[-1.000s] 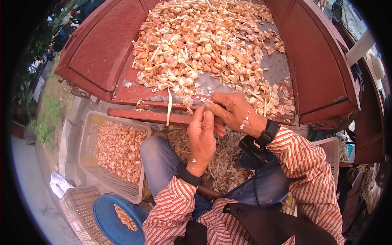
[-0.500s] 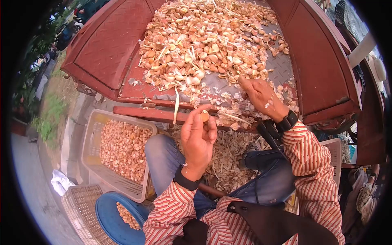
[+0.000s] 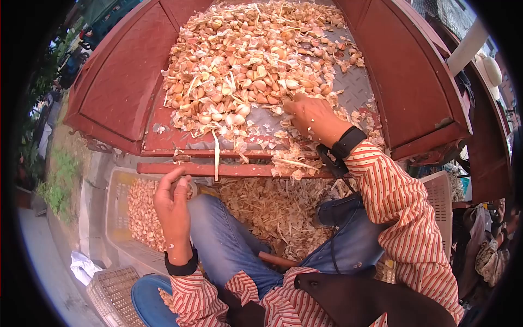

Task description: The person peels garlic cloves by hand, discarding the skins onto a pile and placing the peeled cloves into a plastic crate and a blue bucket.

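Observation:
My left hand (image 3: 173,210) is over the near-right side of a plastic crate (image 3: 113,210) of loose garlic cloves (image 3: 144,212). Its index finger and thumb are apart, and no clove shows between them. At the front of a large garlic heap (image 3: 239,65), my right hand (image 3: 316,117) reaches down with fingers curled and fingertips among the cloves. Whatever they grip is hidden. The heap, mixed with papery skins and dry stalks, lies on a metal bed (image 3: 354,82) between red side panels.
Red metal panels (image 3: 117,82) flank the bed, with a red bar (image 3: 234,170) along its front. Skins and stalks (image 3: 261,210) cover the ground between my knees. A blue basin (image 3: 152,300) and a woven basket (image 3: 111,289) stand at lower left. Another crate (image 3: 438,199) is at right.
My left hand has moved left and down from in front of the bed to the crate; the clove it held no longer shows. My right hand has shifted left into the heap's edge. The view shifted slightly.

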A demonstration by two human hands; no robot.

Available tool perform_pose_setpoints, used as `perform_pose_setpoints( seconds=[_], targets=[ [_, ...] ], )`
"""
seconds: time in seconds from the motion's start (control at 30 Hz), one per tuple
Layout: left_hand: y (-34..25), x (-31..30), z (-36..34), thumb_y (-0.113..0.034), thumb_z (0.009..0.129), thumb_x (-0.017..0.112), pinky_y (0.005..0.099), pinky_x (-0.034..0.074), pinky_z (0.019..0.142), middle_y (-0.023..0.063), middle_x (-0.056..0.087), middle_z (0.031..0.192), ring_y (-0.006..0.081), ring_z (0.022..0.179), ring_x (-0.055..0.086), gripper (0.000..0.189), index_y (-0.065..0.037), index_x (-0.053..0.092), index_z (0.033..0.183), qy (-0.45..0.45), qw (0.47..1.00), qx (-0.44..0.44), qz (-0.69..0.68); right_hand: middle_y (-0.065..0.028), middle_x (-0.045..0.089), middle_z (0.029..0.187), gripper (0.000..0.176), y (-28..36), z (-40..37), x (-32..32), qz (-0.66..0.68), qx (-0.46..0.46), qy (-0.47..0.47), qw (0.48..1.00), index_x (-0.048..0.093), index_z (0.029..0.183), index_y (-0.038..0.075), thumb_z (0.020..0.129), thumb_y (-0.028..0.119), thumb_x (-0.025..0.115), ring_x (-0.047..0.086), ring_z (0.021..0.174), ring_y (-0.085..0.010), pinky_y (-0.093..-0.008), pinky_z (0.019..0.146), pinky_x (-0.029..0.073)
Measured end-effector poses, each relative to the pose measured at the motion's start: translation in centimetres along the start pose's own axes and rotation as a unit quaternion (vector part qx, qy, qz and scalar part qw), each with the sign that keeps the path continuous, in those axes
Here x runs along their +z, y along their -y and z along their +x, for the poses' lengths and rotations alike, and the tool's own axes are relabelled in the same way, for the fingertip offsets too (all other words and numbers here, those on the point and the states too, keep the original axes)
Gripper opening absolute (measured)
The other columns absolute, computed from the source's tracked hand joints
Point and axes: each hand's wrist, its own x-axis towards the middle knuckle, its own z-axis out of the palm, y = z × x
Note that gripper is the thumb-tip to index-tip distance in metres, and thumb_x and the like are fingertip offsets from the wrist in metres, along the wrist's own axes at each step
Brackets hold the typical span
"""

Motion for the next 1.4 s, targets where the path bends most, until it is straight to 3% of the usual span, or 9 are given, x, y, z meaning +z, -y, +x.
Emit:
perform_pose_setpoints(
  seconds=[0.23, 0.63, 0.77, 1.0, 1.07, 1.17, 1.27, 1.33, 1.4],
  targets=[
    [0.8, 12.9, 0.5, -0.014, 0.090, 0.052, 0.0229, 0.047, 0.061, 0.0087, 0.061, 0.096, 0.0113, 0.076, 0.060, 0.032, 0.003, 0.050, 0.117, 0.158, 0.973, 0.162, 0.038, -0.0162, 0.055, 0.079, 0.018, 1.7, -3.0, -1.1, 0.202, -0.077, 0.003, 0.976, 0.053, 0.088, 0.001, 0.076, 0.012, 0.060, 0.055, 0.076, -0.0346, -0.0401, 0.068, 0.043],
    [0.0, 11.3, -0.6, -0.017, 0.092, 0.050, 0.0164, 0.040, 0.050, 0.0017, 0.058, 0.078, 0.0055, 0.060, 0.051, 0.026, 0.003, 0.054, 0.108, 0.215, 0.937, -0.079, -0.263, -0.0140, 0.061, 0.077, 0.019, 5.2, -3.5, -3.0, 0.484, -0.069, 0.089, 0.868, 0.057, 0.090, -0.001, 0.076, 0.009, 0.063, 0.063, 0.067, -0.0212, -0.0315, 0.059, 0.049],
    [-1.9, 5.3, -2.0, -0.019, 0.093, 0.047, 0.0152, 0.036, 0.046, 0.0061, 0.056, 0.077, 0.0054, 0.054, 0.045, 0.027, 0.004, 0.052, 0.107, 0.205, 0.904, -0.171, -0.334, -0.0161, 0.056, 0.095, 0.025, -0.7, -1.9, -0.9, 0.144, -0.019, -0.183, 0.972, 0.057, 0.101, 0.004, 0.078, 0.011, 0.059, 0.056, 0.086, -0.0325, -0.0408, 0.076, 0.046],
    [-13.4, -14.5, -7.1, -0.021, 0.094, 0.041, 0.0109, 0.026, 0.036, 0.0019, 0.047, 0.065, 0.0014, 0.043, 0.035, 0.028, 0.004, 0.045, 0.108, -0.096, 0.987, -0.033, -0.125, -0.0140, 0.059, 0.094, 0.022, -3.2, -1.8, -0.4, 0.106, -0.005, -0.026, 0.994, 0.058, 0.101, 0.005, 0.081, 0.012, 0.057, 0.056, 0.086, -0.0322, -0.0395, 0.074, 0.045],
    [-16.6, -17.5, -8.3, -0.015, 0.094, 0.043, 0.0128, 0.040, 0.049, 0.0142, 0.056, 0.104, 0.0080, 0.065, 0.057, 0.026, 0.002, 0.045, 0.114, -0.329, 0.943, 0.040, -0.037, -0.0134, 0.059, 0.090, 0.019, -2.9, -2.8, 0.0, 0.061, -0.011, -0.080, 0.995, 0.059, 0.098, 0.005, 0.081, 0.014, 0.057, 0.057, 0.083, -0.0320, -0.0398, 0.073, 0.045],
    [-22.0, -20.0, -8.0, -0.018, 0.092, 0.049, 0.0154, 0.033, 0.040, 0.0062, 0.047, 0.069, 0.0070, 0.050, 0.037, 0.019, 0.001, 0.050, 0.094, 0.029, 0.996, 0.064, -0.062, -0.0126, 0.059, 0.085, 0.013, -2.6, -3.1, -0.8, 0.067, -0.022, -0.103, 0.992, 0.058, 0.091, 0.004, 0.080, 0.010, 0.058, 0.057, 0.079, -0.0314, -0.0396, 0.069, 0.045],
    [-21.1, -14.7, -7.8, -0.018, 0.093, 0.047, 0.0148, 0.033, 0.034, 0.0065, 0.043, 0.066, 0.0068, 0.044, 0.034, 0.021, 0.003, 0.048, 0.097, 0.102, 0.988, 0.073, -0.093, -0.0120, 0.058, 0.084, 0.014, -1.3, -2.5, -1.7, 0.110, -0.102, -0.077, 0.986, 0.056, 0.089, 0.004, 0.076, 0.005, 0.060, 0.057, 0.078, -0.0304, -0.0381, 0.067, 0.045],
    [-18.6, -9.0, -7.7, -0.021, 0.096, 0.041, 0.0200, 0.037, 0.049, 0.0055, 0.053, 0.068, 0.0068, 0.053, 0.045, 0.030, 0.005, 0.054, 0.102, 0.339, 0.930, 0.007, -0.142, -0.0137, 0.057, 0.087, 0.016, -0.6, -2.7, -0.9, 0.135, -0.124, -0.041, 0.982, 0.057, 0.090, 0.003, 0.075, 0.005, 0.061, 0.057, 0.082, -0.0311, -0.0392, 0.070, 0.044],
    [-17.4, -2.6, -9.7, -0.019, 0.095, 0.041, 0.0215, 0.037, 0.051, 0.0054, 0.051, 0.068, 0.0085, 0.055, 0.044, 0.030, 0.006, 0.054, 0.103, 0.394, 0.907, 0.031, -0.142, -0.0151, 0.055, 0.088, 0.019, 0.4, -2.6, -1.7, 0.134, -0.121, -0.005, 0.984, 0.058, 0.093, 0.002, 0.075, 0.005, 0.061, 0.056, 0.085, -0.0330, -0.0402, 0.073, 0.044]
  ],
)
